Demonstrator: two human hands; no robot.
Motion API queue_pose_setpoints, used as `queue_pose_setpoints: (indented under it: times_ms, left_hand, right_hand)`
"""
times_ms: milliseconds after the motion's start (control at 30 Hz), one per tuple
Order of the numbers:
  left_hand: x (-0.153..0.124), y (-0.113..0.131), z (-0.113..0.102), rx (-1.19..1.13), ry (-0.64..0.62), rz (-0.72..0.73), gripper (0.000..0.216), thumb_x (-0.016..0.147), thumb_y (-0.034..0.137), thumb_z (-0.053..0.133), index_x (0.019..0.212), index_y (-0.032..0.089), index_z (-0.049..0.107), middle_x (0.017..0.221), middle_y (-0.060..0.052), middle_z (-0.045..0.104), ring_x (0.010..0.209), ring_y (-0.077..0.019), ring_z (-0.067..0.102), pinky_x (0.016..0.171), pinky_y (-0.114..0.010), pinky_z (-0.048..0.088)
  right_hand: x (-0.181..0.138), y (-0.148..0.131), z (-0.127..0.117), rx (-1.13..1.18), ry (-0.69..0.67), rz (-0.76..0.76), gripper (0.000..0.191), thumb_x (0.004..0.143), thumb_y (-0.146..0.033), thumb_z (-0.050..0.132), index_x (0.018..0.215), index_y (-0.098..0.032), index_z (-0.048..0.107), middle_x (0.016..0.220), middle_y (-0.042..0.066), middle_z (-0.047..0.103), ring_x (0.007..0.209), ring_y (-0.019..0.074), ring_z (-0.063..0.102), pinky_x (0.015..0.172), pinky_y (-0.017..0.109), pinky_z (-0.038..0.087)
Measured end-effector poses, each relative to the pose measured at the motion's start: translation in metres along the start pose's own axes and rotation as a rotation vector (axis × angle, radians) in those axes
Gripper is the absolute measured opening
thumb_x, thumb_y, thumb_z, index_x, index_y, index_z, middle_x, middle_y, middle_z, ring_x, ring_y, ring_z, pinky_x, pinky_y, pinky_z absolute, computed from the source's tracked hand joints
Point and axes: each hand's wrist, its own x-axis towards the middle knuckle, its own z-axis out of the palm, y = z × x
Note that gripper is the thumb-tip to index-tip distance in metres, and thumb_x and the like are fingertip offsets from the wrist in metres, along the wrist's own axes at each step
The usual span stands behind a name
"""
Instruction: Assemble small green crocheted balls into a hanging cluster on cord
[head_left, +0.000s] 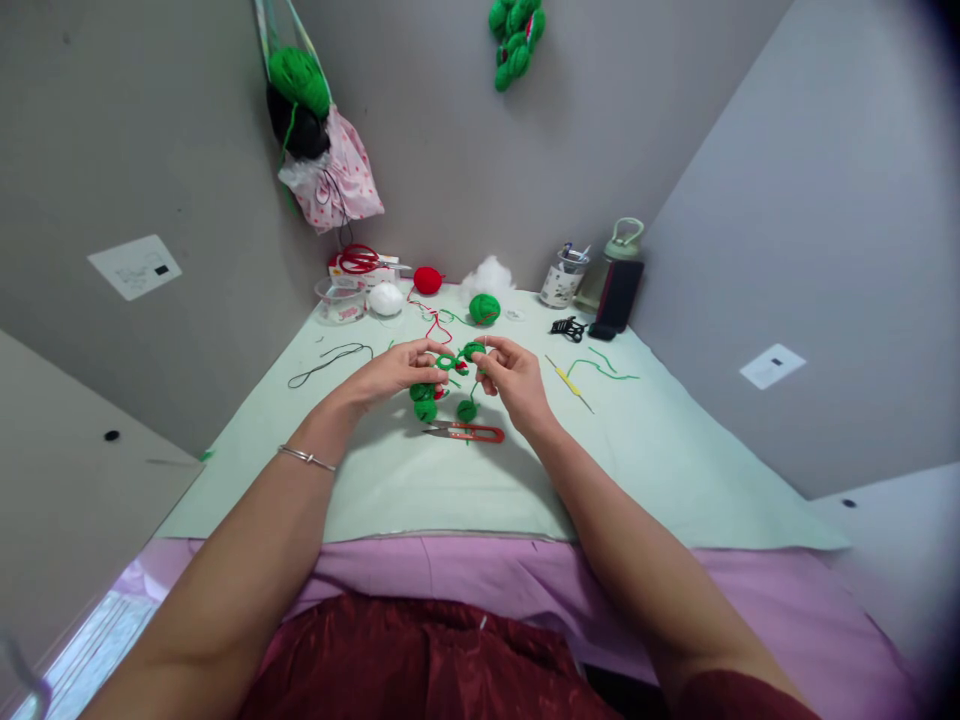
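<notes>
Both my hands are raised over the middle of the pale green tabletop. My left hand (411, 368) pinches a green crocheted piece (446, 363) with a ring shape and a bit of red. On the other side, my right hand (511, 373) has its fingers closed on a green knitted part (472, 350) of what looks like the same work. Under my left fingers are more rounded green pieces (424, 400) with red on them. A small green ball (466, 410) lies between the hands. Just in front of it rest orange-handled thread snips (465, 432).
A yellow-handled crochet hook (570, 378) and green yarn scraps (604, 368) lie to the right. Behind are a green yarn ball (484, 309), red yarn (427, 280), white yarn (385, 299), white stuffing (489, 277), a clear bowl (341, 303), red scissors (364, 260) and a pen cup (562, 281).
</notes>
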Motion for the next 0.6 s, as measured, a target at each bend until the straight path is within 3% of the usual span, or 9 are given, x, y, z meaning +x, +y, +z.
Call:
queue_pose_setpoints:
  times_ms: [267,600]
  left_hand:
    - [0.0011,0.0033,0.0021,-0.073,0.060,0.085,0.051,0.079,0.040,0.075,0.121,0.016,0.059,0.093,-0.009,0.072,0.083,-0.0187,0.067,0.074,-0.030,0.048]
    - [0.0012,0.0039,0.0034,-0.097,0.095,0.062,0.047,0.079,0.038,0.075,0.118,0.016,0.061,0.092,-0.009,0.074,0.084,-0.0177,0.068,0.080,-0.032,0.049]
  right_hand:
    - [0.0004,0.0011,-0.0014,0.005,0.020,-0.014,0.037,0.073,-0.037,0.073,0.101,-0.015,0.065,0.052,-0.008,0.053,0.043,0.0076,0.045,0.043,0.022,0.035]
    - [0.0003,0.0003,-0.0006,0.007,0.009,-0.014,0.038,0.072,-0.039,0.074,0.101,-0.016,0.065,0.053,-0.008,0.054,0.042,0.0074,0.045,0.042,0.022,0.034]
